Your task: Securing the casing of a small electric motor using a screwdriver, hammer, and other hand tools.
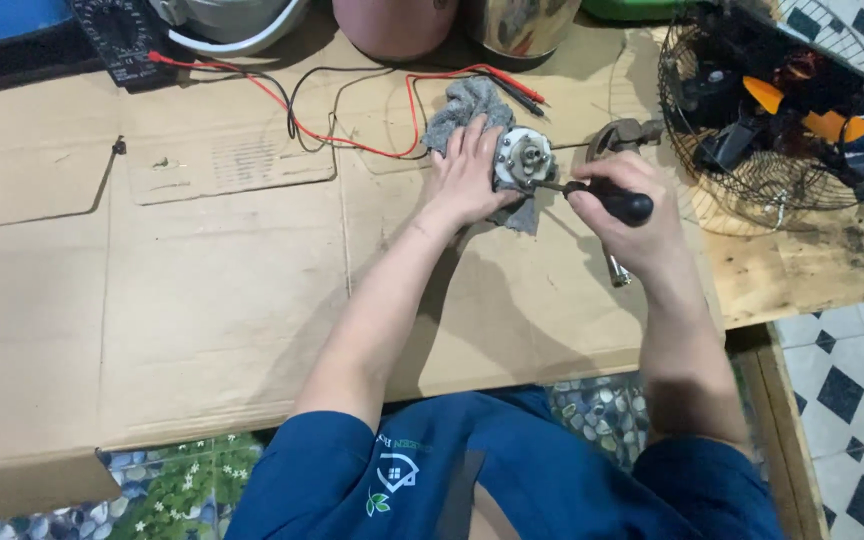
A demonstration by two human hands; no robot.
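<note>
A: Hands status?
B: My left hand clamps the round motor on its grey rag. My right hand grips the screwdriver, tip on the motor.
A: Motor location?
B: On the bench, just left of the fan cage.

Open ground: flattened cardboard sheet over the tabletop, bare across its left and near parts; a hand could pass freely there.
Obstructions, far edge: multimeter, pink pot, steel kettle.
Obstructions, mid-sheet: red and black test leads trailing toward the grey rag.
Obstructions, right: wire fan guard filled with tools; pipe wrench just beside it.
</note>
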